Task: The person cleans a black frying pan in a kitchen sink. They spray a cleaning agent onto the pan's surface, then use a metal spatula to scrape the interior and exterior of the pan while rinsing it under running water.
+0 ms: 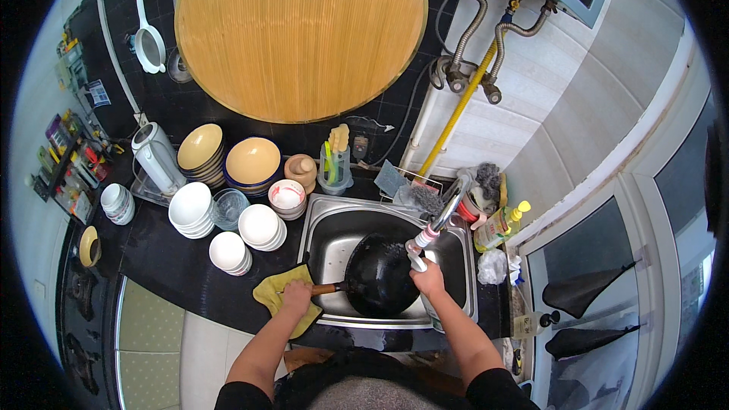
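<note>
A small kitchen with a black counter [163, 262] and a steel sink [319, 231] is seen from above. Nearest, the left hand [295, 296] is closed around the wooden handle of a black wok [380, 277], over a yellow cloth [275, 292] on the sink's near left edge. The wok rests tilted inside the sink. The right hand [429, 277] grips the white spray end of the tap [448, 209], just over the wok's right rim. Left of the sink stand stacks of white bowls [258, 226]. Farther away are yellow bowls [253, 161], a white kettle [156, 156], and a big round wooden board [300, 34] leaning on the wall.
</note>
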The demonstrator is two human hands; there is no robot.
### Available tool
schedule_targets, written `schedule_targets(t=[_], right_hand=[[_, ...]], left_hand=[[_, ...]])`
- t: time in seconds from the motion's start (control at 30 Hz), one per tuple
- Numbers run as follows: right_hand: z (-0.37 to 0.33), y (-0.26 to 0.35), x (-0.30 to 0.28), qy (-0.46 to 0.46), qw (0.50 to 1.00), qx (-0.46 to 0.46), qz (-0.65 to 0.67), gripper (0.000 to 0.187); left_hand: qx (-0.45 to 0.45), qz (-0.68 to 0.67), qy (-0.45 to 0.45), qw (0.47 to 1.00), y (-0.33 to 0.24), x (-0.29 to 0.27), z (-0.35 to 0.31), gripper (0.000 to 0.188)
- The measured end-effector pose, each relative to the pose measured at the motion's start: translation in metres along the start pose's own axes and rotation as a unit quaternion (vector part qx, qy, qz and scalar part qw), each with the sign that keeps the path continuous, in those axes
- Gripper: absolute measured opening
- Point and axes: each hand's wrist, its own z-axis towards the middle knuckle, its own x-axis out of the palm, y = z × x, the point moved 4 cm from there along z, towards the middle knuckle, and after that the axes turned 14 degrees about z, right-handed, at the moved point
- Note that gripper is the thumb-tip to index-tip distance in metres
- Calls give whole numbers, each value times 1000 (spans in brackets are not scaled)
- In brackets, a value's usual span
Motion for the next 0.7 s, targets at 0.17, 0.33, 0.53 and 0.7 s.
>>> schedule_targets(t=[0.17,0.33,0.53,0.7], right_hand=[[-2,3,1,9,1000,-9,-14,27],[-6,15,10,-9,999,-47,-23,30],[-3,19,22,-20,997,-56,-43,32],[6,16,32,-41,997,-32,-54,30]], left_hand=[[23,-10,25,999,2,-10,3,18],[13,26,44,999,-1,-11,-2,18],[7,6,27,1000,-2,-18,-4,15],[-13,-15,30,999,-1,-15,-4,15]])
